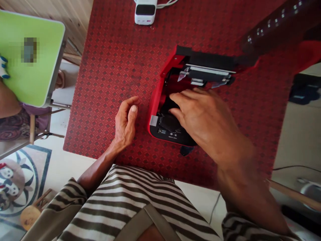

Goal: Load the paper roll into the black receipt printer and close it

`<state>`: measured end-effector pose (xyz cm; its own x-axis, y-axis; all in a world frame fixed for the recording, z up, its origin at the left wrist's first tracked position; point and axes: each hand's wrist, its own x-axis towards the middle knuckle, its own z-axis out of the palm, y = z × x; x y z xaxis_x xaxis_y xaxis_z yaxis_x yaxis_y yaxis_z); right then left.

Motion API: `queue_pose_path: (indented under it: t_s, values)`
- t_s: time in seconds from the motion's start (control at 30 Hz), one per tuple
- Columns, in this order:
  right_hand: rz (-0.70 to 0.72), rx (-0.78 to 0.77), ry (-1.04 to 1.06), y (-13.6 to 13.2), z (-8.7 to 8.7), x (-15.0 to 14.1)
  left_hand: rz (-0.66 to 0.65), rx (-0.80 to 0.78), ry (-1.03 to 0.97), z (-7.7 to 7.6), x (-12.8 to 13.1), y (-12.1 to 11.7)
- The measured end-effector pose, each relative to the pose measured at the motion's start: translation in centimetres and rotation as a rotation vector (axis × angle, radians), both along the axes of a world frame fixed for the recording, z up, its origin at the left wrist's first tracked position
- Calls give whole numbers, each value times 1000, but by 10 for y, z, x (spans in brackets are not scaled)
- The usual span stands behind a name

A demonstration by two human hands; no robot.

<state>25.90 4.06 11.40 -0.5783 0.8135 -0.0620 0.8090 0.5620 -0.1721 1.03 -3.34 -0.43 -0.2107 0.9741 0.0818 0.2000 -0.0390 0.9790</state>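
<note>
A machine with a red shell and black inside (180, 138) stands on the table with its cover raised. Inside the cover are a metal strip and clear plastic tabs (183, 75). My right hand (200, 113) reaches over the machine's right side into the opening. Its thumb and forefinger are apart, with only the dark interior visible between them; the other fingertips are hidden. To the left of the machine, my left hand (126, 121) hovers over or rests on the table, fingers loosely curved and thumb apart. It holds nothing and does not touch the machine.
The table (100, 100) has a red patterned cover. A white device with a dark panel (145, 13) and a cable stand at the far edge. At upper right is a dark, shiny tubular object (273, 25). A person sits by a green folding table (47, 73) at left.
</note>
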Motion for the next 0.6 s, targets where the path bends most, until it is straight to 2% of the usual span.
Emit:
queue_pose_path:
  t_s: [0.23, 0.4, 0.6]
  values:
    - [-62, -71, -63, 10, -3, -8, -36, -10, -3, 6, -2, 1]
    - [-40, -76, -52, 12, -5, -6, -36, -8, -4, 8, -2, 1]
    - [-3, -28, 32, 9, 1, 4, -38, 1, -27, 8, 0, 3]
